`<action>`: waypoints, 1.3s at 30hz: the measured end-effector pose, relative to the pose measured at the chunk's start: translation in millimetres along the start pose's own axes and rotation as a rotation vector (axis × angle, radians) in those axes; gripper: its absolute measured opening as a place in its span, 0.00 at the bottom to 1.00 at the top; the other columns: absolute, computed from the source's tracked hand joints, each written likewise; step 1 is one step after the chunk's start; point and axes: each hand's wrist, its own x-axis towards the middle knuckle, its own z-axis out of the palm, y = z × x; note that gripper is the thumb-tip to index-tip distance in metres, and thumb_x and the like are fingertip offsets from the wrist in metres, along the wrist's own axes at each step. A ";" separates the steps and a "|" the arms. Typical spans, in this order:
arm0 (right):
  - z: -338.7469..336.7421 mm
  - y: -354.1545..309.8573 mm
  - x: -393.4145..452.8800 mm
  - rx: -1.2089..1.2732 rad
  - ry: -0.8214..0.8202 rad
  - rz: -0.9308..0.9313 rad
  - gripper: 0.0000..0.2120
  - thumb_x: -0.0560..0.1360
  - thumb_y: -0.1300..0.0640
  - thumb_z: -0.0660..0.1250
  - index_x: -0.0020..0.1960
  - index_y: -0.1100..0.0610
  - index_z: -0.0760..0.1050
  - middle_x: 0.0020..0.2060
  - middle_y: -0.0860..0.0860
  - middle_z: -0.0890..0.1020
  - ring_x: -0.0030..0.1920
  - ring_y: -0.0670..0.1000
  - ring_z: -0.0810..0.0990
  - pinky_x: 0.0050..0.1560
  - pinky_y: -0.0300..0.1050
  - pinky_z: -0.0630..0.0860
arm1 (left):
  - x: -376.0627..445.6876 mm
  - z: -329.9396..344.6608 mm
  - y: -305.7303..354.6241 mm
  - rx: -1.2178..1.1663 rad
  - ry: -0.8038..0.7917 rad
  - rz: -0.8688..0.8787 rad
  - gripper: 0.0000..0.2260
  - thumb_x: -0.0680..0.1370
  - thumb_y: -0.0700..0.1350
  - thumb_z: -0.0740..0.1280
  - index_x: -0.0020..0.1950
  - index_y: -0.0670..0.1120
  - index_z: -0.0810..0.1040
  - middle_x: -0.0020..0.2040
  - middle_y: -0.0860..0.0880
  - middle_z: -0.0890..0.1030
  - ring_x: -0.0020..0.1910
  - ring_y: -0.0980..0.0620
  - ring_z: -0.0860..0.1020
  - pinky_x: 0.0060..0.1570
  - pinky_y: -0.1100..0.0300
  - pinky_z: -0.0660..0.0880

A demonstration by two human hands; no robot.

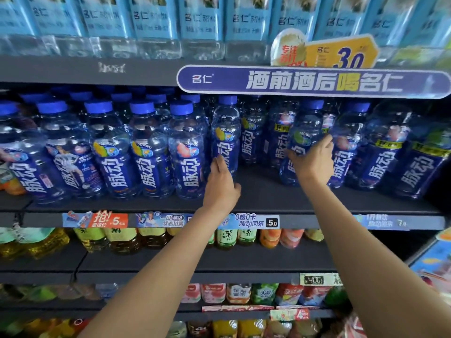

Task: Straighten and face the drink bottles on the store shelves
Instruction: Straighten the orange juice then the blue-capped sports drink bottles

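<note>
Both hands reached to the middle shelf (256, 198) of blue-capped, clear-blue drink bottles with dark blue labels reading 脉动 in white. The left hand (220, 185) had its grip curled against the lower label of one bottle (225, 132) that stood upright and set back behind the front row; whether the fingers closed fully round it could not be told. The right hand (311, 159) had its grip clamped round the body of a second bottle (302, 137), which leaned left. Just left of the left grip stood a front row of bottles (107, 152), some labels turned aside. Above the grips a blue banner (314, 81) read 名仁 酒前酒后喝名仁. Below them, price strips (249, 221) read 0糖0卡 脉动回来 5.0.
</note>
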 end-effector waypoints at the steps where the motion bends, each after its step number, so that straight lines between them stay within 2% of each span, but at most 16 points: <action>1: -2.5 -1.5 0.4 0.023 0.005 -0.001 0.36 0.70 0.49 0.74 0.67 0.64 0.59 0.66 0.60 0.69 0.61 0.63 0.74 0.50 0.56 0.72 | -2.9 -0.4 -1.6 -0.011 0.007 0.019 0.34 0.78 0.41 0.64 0.77 0.40 0.45 0.77 0.42 0.51 0.73 0.44 0.59 0.67 0.53 0.62; 5: -4.6 -9.2 -28.0 0.114 -0.027 -0.088 0.35 0.67 0.49 0.77 0.63 0.64 0.63 0.61 0.60 0.75 0.59 0.61 0.75 0.51 0.53 0.72 | -14.9 -3.0 -11.1 -0.086 0.023 0.094 0.37 0.76 0.44 0.67 0.77 0.42 0.46 0.76 0.42 0.53 0.74 0.44 0.58 0.70 0.53 0.60; 9: 10.0 -37.5 -75.6 0.147 -0.140 -0.286 0.37 0.66 0.47 0.77 0.64 0.61 0.63 0.61 0.57 0.73 0.58 0.58 0.76 0.52 0.51 0.72 | -25.6 -1.5 -14.4 -0.097 0.111 0.186 0.41 0.72 0.44 0.73 0.76 0.39 0.51 0.73 0.40 0.58 0.72 0.43 0.59 0.68 0.49 0.63; 12: 24.6 -59.1 -90.3 0.171 -0.223 -0.381 0.32 0.67 0.47 0.75 0.61 0.61 0.63 0.59 0.56 0.73 0.57 0.59 0.76 0.50 0.52 0.72 | -30.2 -5.4 -13.9 -0.120 0.243 0.158 0.36 0.73 0.39 0.71 0.75 0.37 0.54 0.70 0.40 0.62 0.69 0.42 0.65 0.62 0.51 0.69; 15: 31.6 -67.9 -93.6 0.212 -0.252 -0.388 0.32 0.68 0.49 0.75 0.62 0.61 0.62 0.60 0.56 0.72 0.57 0.59 0.76 0.50 0.53 0.73 | -35.4 -10.1 -10.6 -0.091 0.317 0.113 0.31 0.76 0.36 0.67 0.75 0.37 0.54 0.69 0.41 0.63 0.66 0.42 0.68 0.55 0.55 0.69; 18: 25.2 -54.5 -79.9 0.335 -0.364 -0.373 0.33 0.67 0.49 0.76 0.63 0.61 0.65 0.58 0.55 0.75 0.56 0.56 0.77 0.52 0.53 0.76 | -42.8 -9.0 -3.9 -0.076 0.470 0.213 0.24 0.75 0.33 0.65 0.71 0.38 0.63 0.67 0.40 0.65 0.66 0.42 0.68 0.58 0.55 0.71; 20: 6.8 -33.9 -63.9 0.429 -0.332 -0.315 0.29 0.68 0.49 0.75 0.62 0.61 0.69 0.54 0.53 0.75 0.49 0.53 0.79 0.50 0.56 0.78 | -45.7 -2.5 5.3 -0.065 0.536 0.333 0.20 0.72 0.31 0.66 0.64 0.37 0.69 0.62 0.39 0.69 0.62 0.44 0.68 0.58 0.52 0.71; 22: -16.4 -7.9 -43.9 0.415 -0.122 -0.234 0.26 0.71 0.49 0.72 0.62 0.62 0.69 0.57 0.54 0.73 0.46 0.53 0.79 0.50 0.55 0.77 | -45.3 6.2 18.2 -0.059 0.518 0.401 0.18 0.71 0.30 0.65 0.60 0.37 0.71 0.59 0.40 0.71 0.58 0.47 0.68 0.57 0.52 0.70; 24: -40.5 19.7 -22.3 0.257 0.126 -0.094 0.28 0.73 0.50 0.71 0.65 0.64 0.66 0.63 0.58 0.68 0.57 0.59 0.75 0.52 0.52 0.71 | -41.4 16.5 33.9 -0.071 0.481 0.421 0.17 0.70 0.30 0.64 0.59 0.38 0.72 0.57 0.40 0.71 0.57 0.45 0.70 0.55 0.51 0.71; 25: -50.7 31.4 -11.6 0.191 0.191 -0.032 0.30 0.73 0.50 0.70 0.66 0.64 0.63 0.65 0.59 0.67 0.62 0.60 0.71 0.53 0.52 0.69 | -39.7 22.4 42.0 -0.071 0.471 0.420 0.17 0.70 0.31 0.64 0.59 0.38 0.72 0.57 0.40 0.72 0.56 0.43 0.71 0.54 0.49 0.72; 27: -60.3 47.2 8.2 0.096 0.122 0.041 0.35 0.72 0.48 0.71 0.68 0.66 0.60 0.66 0.61 0.66 0.66 0.61 0.67 0.56 0.53 0.68 | -37.2 33.2 53.8 -0.050 0.475 0.390 0.17 0.70 0.32 0.65 0.59 0.38 0.72 0.57 0.40 0.72 0.55 0.41 0.73 0.52 0.47 0.72; 30: -56.3 60.2 27.5 -0.064 -0.080 0.074 0.40 0.71 0.44 0.71 0.71 0.65 0.56 0.65 0.62 0.72 0.64 0.62 0.72 0.54 0.55 0.71 | -32.6 40.2 57.1 -0.036 0.500 0.248 0.17 0.70 0.32 0.66 0.58 0.39 0.73 0.56 0.40 0.73 0.55 0.40 0.72 0.53 0.47 0.69; 32: -51.6 63.3 35.6 -0.065 -0.098 0.086 0.39 0.71 0.45 0.72 0.69 0.65 0.58 0.63 0.63 0.73 0.62 0.63 0.74 0.53 0.56 0.72 | -29.5 39.7 50.9 -0.007 0.520 0.181 0.17 0.69 0.32 0.67 0.57 0.39 0.74 0.55 0.40 0.73 0.54 0.39 0.73 0.51 0.47 0.69; 34: -45.1 63.4 36.6 -0.026 -0.080 0.089 0.38 0.69 0.46 0.73 0.68 0.65 0.59 0.62 0.63 0.74 0.61 0.64 0.74 0.52 0.56 0.72 | -27.6 42.7 43.6 0.119 0.524 0.211 0.18 0.66 0.32 0.70 0.54 0.39 0.77 0.53 0.40 0.75 0.50 0.39 0.75 0.47 0.47 0.71; 36: -35.9 60.9 28.2 0.000 -0.082 0.028 0.36 0.68 0.46 0.74 0.63 0.65 0.61 0.59 0.63 0.76 0.59 0.64 0.75 0.50 0.55 0.72 | -25.5 49.0 40.8 0.229 0.501 0.225 0.19 0.63 0.33 0.74 0.53 0.40 0.79 0.52 0.40 0.77 0.48 0.39 0.77 0.46 0.48 0.73; 39: -16.6 43.7 10.4 0.054 -0.166 -0.122 0.37 0.66 0.45 0.75 0.62 0.65 0.62 0.58 0.62 0.76 0.57 0.63 0.76 0.49 0.53 0.71 | -22.8 55.7 47.1 0.209 0.464 0.162 0.20 0.65 0.34 0.73 0.56 0.40 0.78 0.56 0.40 0.76 0.52 0.39 0.76 0.49 0.47 0.72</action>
